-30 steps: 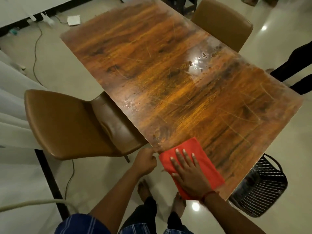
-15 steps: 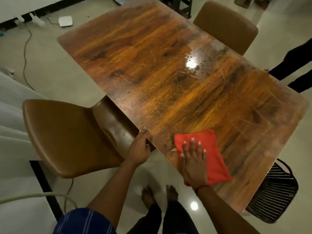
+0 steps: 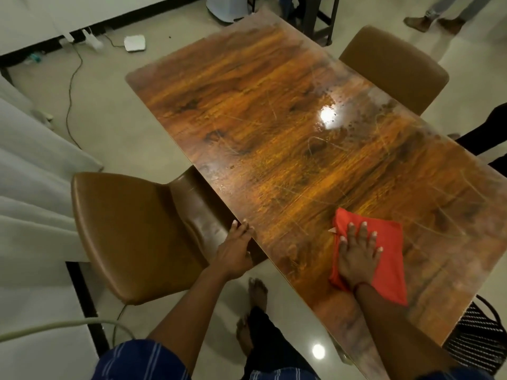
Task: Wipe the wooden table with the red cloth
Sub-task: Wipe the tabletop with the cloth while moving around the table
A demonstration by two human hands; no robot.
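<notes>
Fingers: on your left hand (image 3: 233,253) they curl over the near edge of the table; on your right hand (image 3: 358,253) they lie spread out flat, pressing down on the red cloth (image 3: 384,259).
Far left: you can see a white curtain (image 3: 35,187) hanging down to the pale shiny floor (image 3: 115,124).
Floor by the wall: a thin cable (image 3: 72,86) runs along it, and a small white box (image 3: 134,43) lies there.
Near chair: your brown chair (image 3: 129,237) is pushed in under the table edge, just beside your left hand.
Feet: your bare feet (image 3: 256,294) stand on the floor between the chair and the table.
Table: the wooden table (image 3: 274,111) is shiny and has many thin scratches; a bright light spot (image 3: 327,115) shines on it with little dark specks around.
Cloth spot: the red cloth lies flat near the near right corner.
Far side: another brown chair (image 3: 395,67) sits there.
Bottom right: a black wire basket (image 3: 477,341) stands beside the table corner.
</notes>
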